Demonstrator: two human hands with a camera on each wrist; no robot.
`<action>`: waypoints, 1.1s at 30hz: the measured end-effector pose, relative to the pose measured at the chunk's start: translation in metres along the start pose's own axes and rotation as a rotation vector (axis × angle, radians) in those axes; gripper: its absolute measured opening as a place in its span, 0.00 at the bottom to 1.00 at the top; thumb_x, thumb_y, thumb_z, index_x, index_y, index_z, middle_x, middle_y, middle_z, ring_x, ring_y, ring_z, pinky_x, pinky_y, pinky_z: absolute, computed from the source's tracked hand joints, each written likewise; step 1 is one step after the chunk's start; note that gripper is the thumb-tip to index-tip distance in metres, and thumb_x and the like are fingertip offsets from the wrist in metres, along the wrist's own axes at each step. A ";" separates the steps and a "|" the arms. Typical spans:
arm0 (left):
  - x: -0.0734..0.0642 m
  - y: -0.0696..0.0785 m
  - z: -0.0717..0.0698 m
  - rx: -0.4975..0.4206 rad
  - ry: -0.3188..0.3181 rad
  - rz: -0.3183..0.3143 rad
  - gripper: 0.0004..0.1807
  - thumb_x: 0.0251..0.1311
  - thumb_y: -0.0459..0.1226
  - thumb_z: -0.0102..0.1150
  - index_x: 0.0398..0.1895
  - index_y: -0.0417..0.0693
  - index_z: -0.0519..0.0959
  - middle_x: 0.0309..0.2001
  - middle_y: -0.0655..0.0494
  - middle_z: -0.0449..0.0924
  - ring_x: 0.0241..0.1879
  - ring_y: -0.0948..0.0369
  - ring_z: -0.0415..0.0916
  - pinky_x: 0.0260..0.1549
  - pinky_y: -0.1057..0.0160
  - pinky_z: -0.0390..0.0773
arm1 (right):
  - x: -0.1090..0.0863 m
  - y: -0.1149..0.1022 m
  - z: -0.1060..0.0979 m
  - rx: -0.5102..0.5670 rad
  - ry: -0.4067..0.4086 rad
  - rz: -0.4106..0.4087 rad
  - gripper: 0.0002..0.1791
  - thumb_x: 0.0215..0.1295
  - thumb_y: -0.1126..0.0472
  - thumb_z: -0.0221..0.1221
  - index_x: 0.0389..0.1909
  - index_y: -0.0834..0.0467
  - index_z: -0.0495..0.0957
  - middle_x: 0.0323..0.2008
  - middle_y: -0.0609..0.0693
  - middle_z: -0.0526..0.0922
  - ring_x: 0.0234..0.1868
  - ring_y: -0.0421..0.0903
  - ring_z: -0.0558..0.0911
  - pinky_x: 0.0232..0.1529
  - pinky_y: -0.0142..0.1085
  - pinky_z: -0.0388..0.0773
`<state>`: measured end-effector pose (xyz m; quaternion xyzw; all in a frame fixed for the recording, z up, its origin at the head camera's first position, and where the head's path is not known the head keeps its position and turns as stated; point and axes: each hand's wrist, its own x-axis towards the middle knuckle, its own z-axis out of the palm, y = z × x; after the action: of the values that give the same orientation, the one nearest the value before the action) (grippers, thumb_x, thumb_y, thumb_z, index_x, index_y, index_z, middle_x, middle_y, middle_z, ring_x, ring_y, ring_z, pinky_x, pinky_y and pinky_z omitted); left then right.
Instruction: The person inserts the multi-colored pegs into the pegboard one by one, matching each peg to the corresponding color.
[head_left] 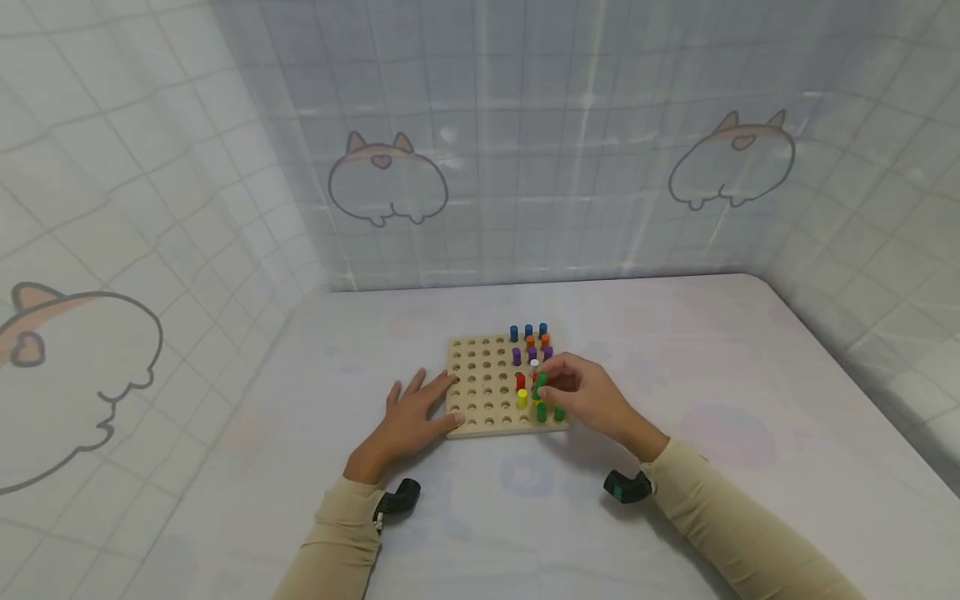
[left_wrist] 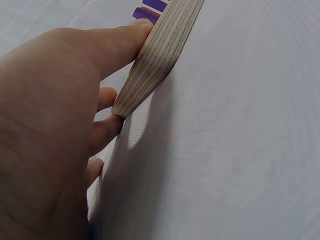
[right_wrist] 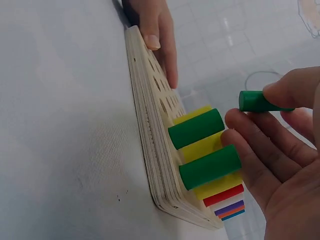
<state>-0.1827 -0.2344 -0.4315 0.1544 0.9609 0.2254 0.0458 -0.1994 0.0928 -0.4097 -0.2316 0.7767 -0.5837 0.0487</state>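
A square wooden pegboard [head_left: 480, 386] with rows of round holes lies on the table. My right hand [head_left: 596, 400] pinches a green peg [right_wrist: 255, 101] between thumb and fingers, above the board's right side. Beneath it, two green pegs [right_wrist: 197, 129] stand in the near row. Behind these come yellow [head_left: 522, 399], red [head_left: 521, 382], white [head_left: 534, 365], purple [head_left: 517, 357], orange [head_left: 530, 342] and blue pegs [head_left: 513, 333], one colour to a row. My left hand [head_left: 412, 421] rests at the board's left edge with fingers spread, its thumb on the near left corner.
The board sits on a pale cloth-covered table [head_left: 337, 350]. White tiled-pattern curtains [head_left: 517, 208] with cartoon animal drawings hang behind and at both sides. A dark wrist camera [head_left: 401, 497] is strapped at the left wrist, another [head_left: 626, 487] at the right.
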 end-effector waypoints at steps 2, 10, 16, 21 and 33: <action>0.001 -0.001 0.000 0.005 0.001 0.003 0.44 0.64 0.63 0.55 0.79 0.55 0.59 0.77 0.55 0.56 0.78 0.44 0.38 0.69 0.34 0.28 | -0.001 -0.001 0.001 -0.026 -0.002 -0.005 0.13 0.66 0.61 0.67 0.50 0.56 0.80 0.43 0.48 0.84 0.44 0.46 0.84 0.47 0.37 0.82; 0.001 0.000 -0.001 0.003 0.003 0.002 0.44 0.64 0.63 0.55 0.79 0.56 0.59 0.77 0.56 0.56 0.78 0.45 0.38 0.70 0.34 0.28 | -0.002 -0.005 0.006 -0.128 -0.038 -0.072 0.12 0.65 0.64 0.67 0.48 0.59 0.81 0.41 0.45 0.85 0.41 0.42 0.85 0.44 0.35 0.83; 0.003 -0.001 0.001 0.000 0.003 -0.001 0.44 0.64 0.64 0.54 0.79 0.56 0.59 0.77 0.56 0.55 0.78 0.44 0.38 0.70 0.34 0.29 | -0.001 -0.002 0.006 -0.185 -0.058 -0.111 0.12 0.63 0.65 0.67 0.47 0.57 0.82 0.40 0.43 0.86 0.40 0.39 0.85 0.42 0.34 0.83; 0.004 -0.001 0.003 -0.003 0.005 0.009 0.45 0.64 0.64 0.54 0.79 0.56 0.59 0.77 0.55 0.56 0.78 0.44 0.38 0.70 0.34 0.29 | -0.001 0.002 0.008 -0.301 -0.090 -0.134 0.11 0.63 0.64 0.69 0.45 0.55 0.83 0.38 0.41 0.86 0.39 0.37 0.84 0.43 0.33 0.83; 0.005 -0.004 0.004 0.001 0.016 0.007 0.45 0.64 0.64 0.54 0.79 0.55 0.59 0.77 0.55 0.56 0.78 0.44 0.39 0.69 0.34 0.29 | 0.000 0.004 0.017 -0.419 -0.095 -0.169 0.11 0.61 0.62 0.71 0.43 0.56 0.84 0.35 0.41 0.86 0.36 0.35 0.82 0.41 0.32 0.82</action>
<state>-0.1881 -0.2345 -0.4374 0.1562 0.9607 0.2264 0.0373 -0.1949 0.0790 -0.4185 -0.3281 0.8556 -0.4002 -0.0131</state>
